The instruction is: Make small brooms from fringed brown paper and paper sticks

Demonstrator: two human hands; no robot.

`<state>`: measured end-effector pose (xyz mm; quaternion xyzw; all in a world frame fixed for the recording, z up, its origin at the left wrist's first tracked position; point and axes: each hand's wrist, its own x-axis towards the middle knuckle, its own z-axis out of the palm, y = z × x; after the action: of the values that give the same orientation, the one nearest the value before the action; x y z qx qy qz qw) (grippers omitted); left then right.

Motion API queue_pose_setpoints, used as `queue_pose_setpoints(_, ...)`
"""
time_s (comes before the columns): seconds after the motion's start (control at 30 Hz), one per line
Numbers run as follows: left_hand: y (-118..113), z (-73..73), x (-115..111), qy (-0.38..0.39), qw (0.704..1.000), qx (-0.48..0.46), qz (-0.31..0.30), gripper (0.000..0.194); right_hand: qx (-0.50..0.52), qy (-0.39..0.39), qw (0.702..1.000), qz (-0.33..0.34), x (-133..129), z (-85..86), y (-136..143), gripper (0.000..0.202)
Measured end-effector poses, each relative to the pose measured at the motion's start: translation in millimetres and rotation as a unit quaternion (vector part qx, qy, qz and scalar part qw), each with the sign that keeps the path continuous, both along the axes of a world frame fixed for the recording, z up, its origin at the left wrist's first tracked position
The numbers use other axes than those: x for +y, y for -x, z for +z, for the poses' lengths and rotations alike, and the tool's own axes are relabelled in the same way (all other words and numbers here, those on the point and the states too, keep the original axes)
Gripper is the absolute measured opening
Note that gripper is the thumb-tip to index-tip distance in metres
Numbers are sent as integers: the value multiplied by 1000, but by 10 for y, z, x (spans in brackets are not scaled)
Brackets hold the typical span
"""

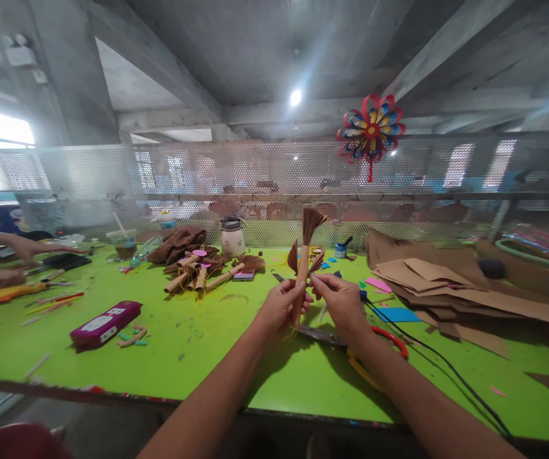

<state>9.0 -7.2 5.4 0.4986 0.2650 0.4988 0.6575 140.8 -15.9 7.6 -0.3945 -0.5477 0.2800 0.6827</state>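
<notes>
My left hand [281, 305] is closed around the lower part of a rolled brown paper tube [302, 262], held upright above the table. A pleated paper fan [313, 223] spreads from its top, and smaller pleated pieces stick out at both sides. My right hand [342, 299] is closed in a pinch at the tube's right side, by the base of the right pleated piece [317, 260]; its fingertips partly hide what they grip. Yellow string shows at the tube's lower end. Below my hands lie scissors [389, 342] with red and yellow handles, partly covered by my right wrist.
Similar paper tubes [201, 276] lie piled at centre left. Brown paper sheets [451, 290] are stacked at right, near a black cable [439, 366]. A purple packet [106, 324] rests front left. Another person's hand [28, 247] reaches in at far left. A jar [232, 236] stands behind.
</notes>
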Motion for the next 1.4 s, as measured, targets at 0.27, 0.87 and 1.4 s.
queue_pose_setpoints(0.27, 52, 10, 45, -6, 999, -22, 26, 21, -34, -12, 999, -36, 44, -45, -26, 29)
queue_pose_setpoints(0.87, 2, -13, 13, -11, 998, -1, 56, 30, -92, -60, 994, -25, 15, -83, -9, 27)
queue_pose_setpoints(1.4, 44, -28, 64, -9, 988, 38, 149, 24, -198, -37, 979, -20, 47, -115, -35, 25)
